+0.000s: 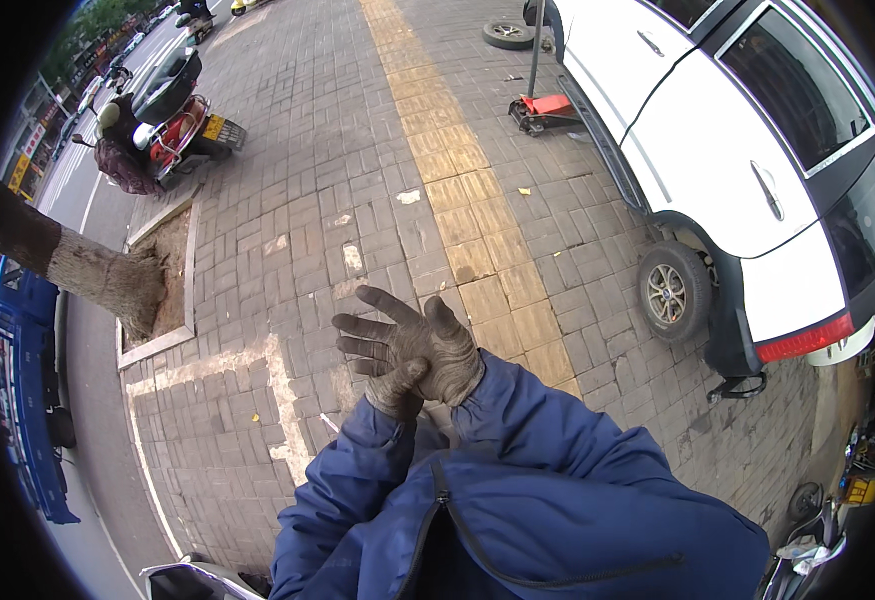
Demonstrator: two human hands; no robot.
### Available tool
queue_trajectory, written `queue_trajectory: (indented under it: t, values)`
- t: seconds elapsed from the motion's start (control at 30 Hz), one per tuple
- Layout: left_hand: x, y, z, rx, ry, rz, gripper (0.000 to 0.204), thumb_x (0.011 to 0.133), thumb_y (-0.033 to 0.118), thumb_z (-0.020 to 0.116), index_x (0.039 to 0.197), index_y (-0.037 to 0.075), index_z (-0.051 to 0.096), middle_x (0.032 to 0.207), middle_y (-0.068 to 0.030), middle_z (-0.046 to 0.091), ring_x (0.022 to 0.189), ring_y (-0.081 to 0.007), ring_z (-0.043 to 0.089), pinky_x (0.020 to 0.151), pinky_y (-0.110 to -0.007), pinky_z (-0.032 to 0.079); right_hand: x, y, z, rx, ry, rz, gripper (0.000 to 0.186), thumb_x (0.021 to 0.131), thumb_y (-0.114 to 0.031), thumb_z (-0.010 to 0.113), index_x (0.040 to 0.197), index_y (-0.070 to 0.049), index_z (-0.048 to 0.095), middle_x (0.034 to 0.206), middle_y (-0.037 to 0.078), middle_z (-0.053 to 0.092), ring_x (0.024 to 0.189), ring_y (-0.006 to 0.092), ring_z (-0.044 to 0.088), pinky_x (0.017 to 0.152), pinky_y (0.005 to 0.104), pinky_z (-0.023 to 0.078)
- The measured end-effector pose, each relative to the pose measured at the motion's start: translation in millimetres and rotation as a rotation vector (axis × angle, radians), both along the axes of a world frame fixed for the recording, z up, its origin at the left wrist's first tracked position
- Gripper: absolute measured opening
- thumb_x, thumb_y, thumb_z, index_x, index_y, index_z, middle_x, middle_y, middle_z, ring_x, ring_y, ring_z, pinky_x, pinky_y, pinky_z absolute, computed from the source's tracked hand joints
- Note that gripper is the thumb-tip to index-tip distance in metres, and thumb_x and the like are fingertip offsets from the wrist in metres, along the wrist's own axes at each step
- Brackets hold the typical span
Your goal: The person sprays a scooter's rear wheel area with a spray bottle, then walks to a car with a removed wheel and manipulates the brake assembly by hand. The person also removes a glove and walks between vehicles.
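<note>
Both my hands wear dark, soiled work gloves and meet in front of my blue jacket [577, 500]. My right hand [445, 358] is open, its fingers spread apart and its palm turned toward me. My left hand [397, 388] is closed against the lower palm of the right glove, its thumb pressed over the edge. The left fingers are mostly hidden behind the right hand. Neither hand carries a tool.
A white car [717, 150] stands at the right, with a red floor jack [547, 108] beside it and a loose wheel [508, 35] farther off. On the left are a tree [107, 275], a red scooter [172, 135] and a blue truck [27, 390]. A yellow tactile strip [467, 200] crosses the paving.
</note>
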State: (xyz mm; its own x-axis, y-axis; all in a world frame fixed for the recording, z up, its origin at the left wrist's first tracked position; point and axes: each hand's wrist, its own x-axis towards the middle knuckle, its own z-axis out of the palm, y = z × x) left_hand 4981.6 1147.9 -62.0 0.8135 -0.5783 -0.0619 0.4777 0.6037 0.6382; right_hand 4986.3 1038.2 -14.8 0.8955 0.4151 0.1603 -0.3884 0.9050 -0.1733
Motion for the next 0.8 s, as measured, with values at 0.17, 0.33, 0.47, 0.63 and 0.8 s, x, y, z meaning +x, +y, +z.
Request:
queue_trajectory:
  t: [0.17,0.33,0.47,0.63,0.8]
  values:
    - [104.6,-35.6,-5.7,0.108,-0.11,-0.026,0.08,0.071,0.026,0.083,0.135,0.004,0.041,0.126,-0.0083,0.053,0.121,-0.025,0.048,0.103,-0.038,0.041,109.9,-31.9,-3.4,-0.244,-0.05,-0.115,0.072,0.078,-0.044,0.073,0.135,-0.009,0.044,0.135,0.015,0.047,0.122,0.031,0.049,0.092,0.0445,0.05]
    - [243.2,-45.7,-44.9,0.376,-0.107,-0.211,0.051,0.078,0.018,0.079,0.121,0.002,0.055,0.111,-0.0101,0.063,0.1,-0.0202,0.06,0.088,-0.033,0.051,216.0,-106.7,-49.4,-0.587,0.129,-0.208,0.033,0.092,-0.028,0.061,0.105,0.002,0.062,0.109,0.017,0.064,0.098,0.0251,0.065,0.079,0.0339,0.057]
    - [364.4,-22.2,-58.5,0.671,-0.129,-0.214,0.045,0.079,0.019,0.077,0.117,0.001,0.059,0.102,-0.0108,0.068,0.092,-0.0195,0.064,0.078,-0.031,0.052,254.4,-197.4,-100.4,-1.232,0.598,-0.359,0.035,0.088,-0.028,0.064,0.103,0.003,0.061,0.1,0.014,0.066,0.085,0.0211,0.066,0.075,0.0334,0.056]
    - [505.1,0.9,-93.6,0.838,-0.143,-0.132,0.043,0.08,0.021,0.076,0.115,0.002,0.06,0.099,-0.0102,0.068,0.087,-0.0173,0.064,0.07,-0.031,0.052,242.5,-278.3,-182.7,-1.209,1.284,-0.334,0.022,0.087,-0.022,0.061,0.091,-0.001,0.061,0.083,0.011,0.066,0.067,0.0229,0.065,0.057,0.0336,0.056]
    - [622.8,2.7,-172.6,1.125,-0.068,-0.056,0.039,0.08,0.02,0.075,0.111,0.001,0.061,0.09,-0.0092,0.067,0.074,-0.0164,0.062,0.062,-0.03,0.05,284.4,-297.7,-268.1,-1.05,1.532,-0.24,0.026,0.089,-0.03,0.062,0.091,-0.004,0.061,0.086,0.011,0.067,0.067,0.0257,0.064,0.057,0.0402,0.056]
